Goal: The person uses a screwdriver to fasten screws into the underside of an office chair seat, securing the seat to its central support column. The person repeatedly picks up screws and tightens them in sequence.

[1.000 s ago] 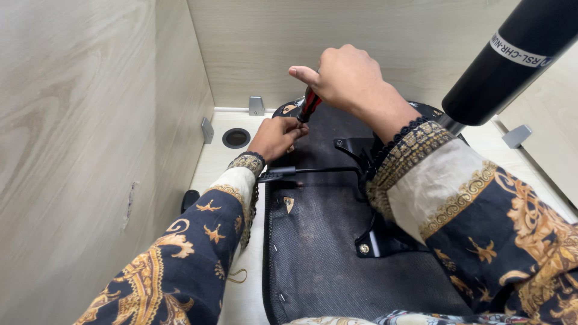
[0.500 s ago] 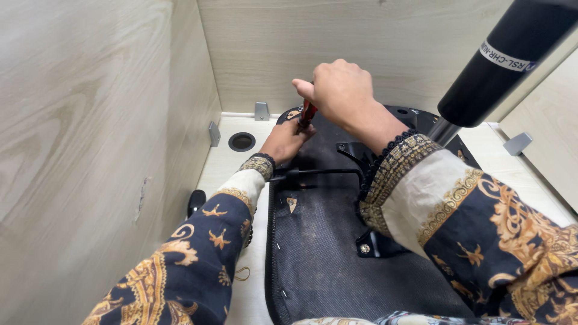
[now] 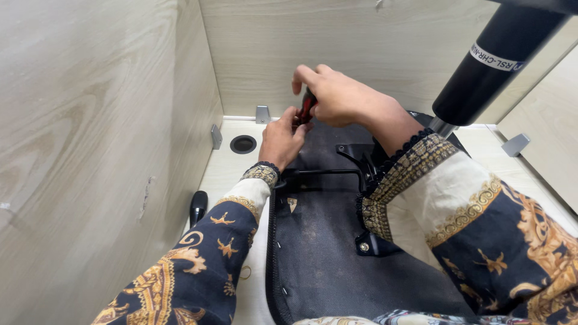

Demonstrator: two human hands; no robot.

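Right hand (image 3: 340,96) grips red-handled screwdriver (image 3: 307,107); left hand (image 3: 282,139) pinches just below it

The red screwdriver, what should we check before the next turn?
1. Right hand wrapped around the red screwdriver: ok.
2. Left hand steadying beside the tool, down on the black chair seat: ok.
3. Tip seated in a screw: cannot tell, the hands hide it.
4. Black gas cylinder away from both hands: ok.
5. Black lever apart from the fingers: ok.
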